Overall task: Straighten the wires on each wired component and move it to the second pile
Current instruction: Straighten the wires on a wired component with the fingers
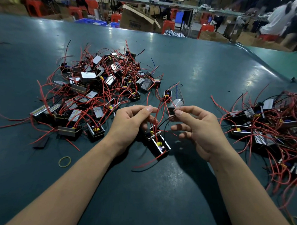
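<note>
Components lay in two piles on the green table [188, 51]: a large pile [98, 87] to my left and a second pile [268, 126] to my right, too tangled to count. One component [157, 143] sat between my hands, near the table. My left hand [129, 123] pinched a red wire [158, 111]; my right hand [196, 129] pinched a black wire [164, 122], its other fingers spread loosely. One rubber band [64, 161] lay near my left forearm. Cardboard boxes [137, 19] stood beyond the table.
</note>
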